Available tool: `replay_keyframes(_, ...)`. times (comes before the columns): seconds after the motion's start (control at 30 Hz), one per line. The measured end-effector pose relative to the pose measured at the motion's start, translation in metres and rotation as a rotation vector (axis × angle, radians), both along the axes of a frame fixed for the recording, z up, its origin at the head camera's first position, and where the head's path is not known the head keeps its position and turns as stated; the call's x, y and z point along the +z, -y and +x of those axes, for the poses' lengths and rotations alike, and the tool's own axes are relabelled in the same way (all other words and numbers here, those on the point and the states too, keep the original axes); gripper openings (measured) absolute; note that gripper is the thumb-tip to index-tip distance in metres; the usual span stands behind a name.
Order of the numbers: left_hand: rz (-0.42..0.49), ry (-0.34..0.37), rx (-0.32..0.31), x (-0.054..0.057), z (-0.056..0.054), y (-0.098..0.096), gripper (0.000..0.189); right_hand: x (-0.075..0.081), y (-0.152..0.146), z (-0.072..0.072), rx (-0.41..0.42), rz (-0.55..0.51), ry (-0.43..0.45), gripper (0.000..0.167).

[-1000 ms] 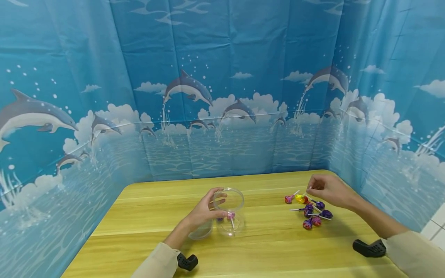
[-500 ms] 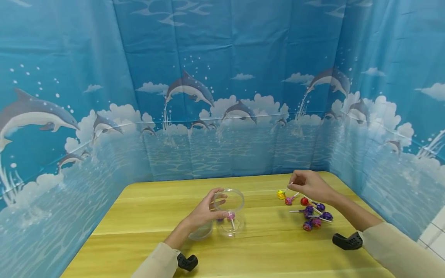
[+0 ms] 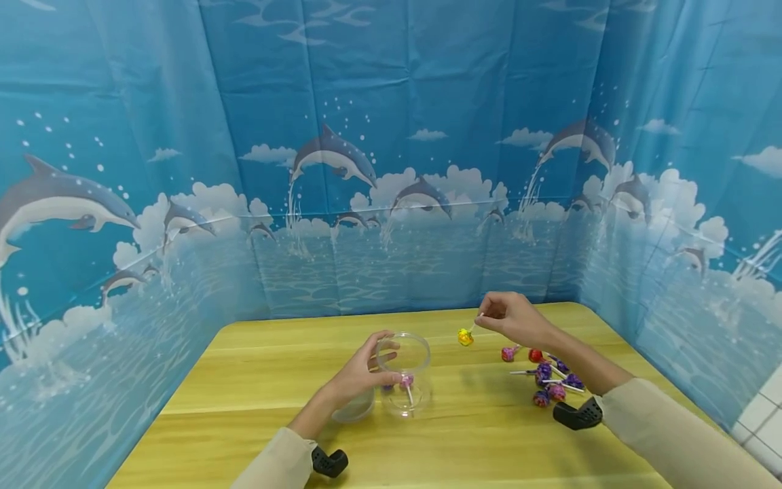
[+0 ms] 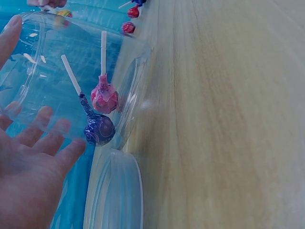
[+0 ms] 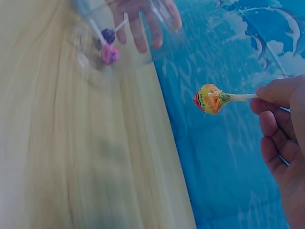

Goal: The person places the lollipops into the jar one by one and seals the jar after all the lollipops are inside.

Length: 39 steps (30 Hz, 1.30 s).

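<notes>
My right hand [image 3: 513, 319] pinches the white stick of a yellow lollipop [image 3: 466, 337] above the table, with the wrapped candy end hanging down to the left. In the right wrist view that lollipop [image 5: 210, 99] shows yellow and orange with a bit of red. A clear plastic jar [image 3: 403, 353] stands upright and uncovered. My left hand [image 3: 364, 370] holds it from the left, thumb on the near side and fingers behind. Inside the jar sit a pink lollipop [image 4: 104, 95] and a dark purple lollipop [image 4: 99, 129], sticks up.
A clear round lid [image 3: 356, 407] lies on the wooden table [image 3: 256, 401] left of the jar. To the right lie several lollipops, among them a red one [image 3: 535, 355], a pink one [image 3: 508, 354] and purple ones [image 3: 543, 373]. A dolphin-print curtain [image 3: 391, 265] surrounds the table.
My right hand has lifted the yellow lollipop from the pile and carried it left towards the jar. The left hand and the jar have stayed in place.
</notes>
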<state>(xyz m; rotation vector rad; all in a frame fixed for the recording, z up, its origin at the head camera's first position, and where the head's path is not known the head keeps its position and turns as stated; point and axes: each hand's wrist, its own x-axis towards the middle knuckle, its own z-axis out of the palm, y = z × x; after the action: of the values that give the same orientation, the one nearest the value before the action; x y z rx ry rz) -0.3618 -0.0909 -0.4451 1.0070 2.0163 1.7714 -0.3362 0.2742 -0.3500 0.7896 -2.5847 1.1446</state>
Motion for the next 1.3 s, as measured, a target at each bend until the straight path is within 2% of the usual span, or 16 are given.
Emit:
replay_keyframes(0.23, 0.003, 0.016, 0.004, 0.001, 0.001, 0.002, 0.08, 0.009, 0.027, -0.004, 0.015, -0.067, -0.024, 0.006)
replay_keyframes(0.47, -0.004, 0.013, 0.017, 0.0, -0.002, 0.005, 0.076, 0.011, 0.06, -0.008, 0.091, -0.102, -0.001, 0.006)
replay_keyframes(0.9, -0.019, -0.003, 0.021, 0.0, -0.003, 0.004, 0.077, 0.0, 0.099, -0.013, 0.227, -0.04, 0.008, 0.005)
replay_keyframes(1.13, -0.004, 0.002, -0.001, 0.003, 0.0, 0.002, 0.073, -0.01, 0.104, -0.017, 0.247, 0.017, 0.036, 0.005)
replay_keyframes(1.3, -0.008, 0.004, -0.002, 0.002, 0.001, 0.0, 0.075, -0.014, 0.104, -0.019, 0.261, 0.09, 0.011, 0.007)
